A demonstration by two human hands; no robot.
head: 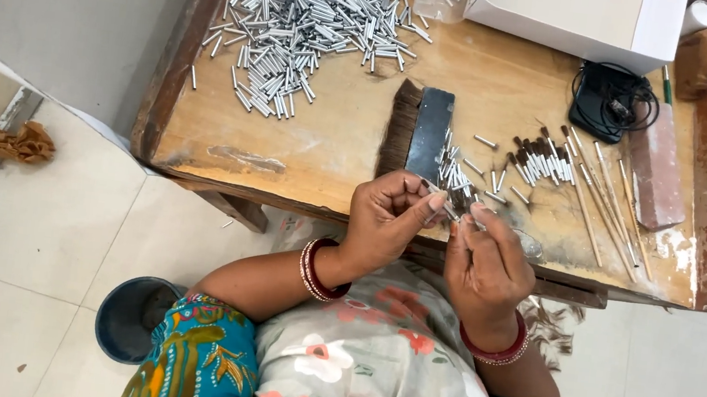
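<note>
My left hand [387, 216] and my right hand [485, 253] meet at the near edge of a low wooden table [333, 147]. Between their fingertips they pinch a small silver metal tube [450, 208]; what is inside it is too small to tell. Just beyond the fingers lies a small cluster of silver tubes [455, 176] beside a dark flat block [429, 133] with a row of brown bristles [399, 128] along its left side. To the right lie tubes fitted with dark bristle tips [544, 163] and thin wooden sticks [606, 201].
A large heap of loose silver tubes [312, 21] covers the far left of the table. A white box [583, 16], a black cable bundle [609, 99] and a pinkish block [657, 167] sit at the far right. A dark round bin [127, 319] stands on the tiled floor.
</note>
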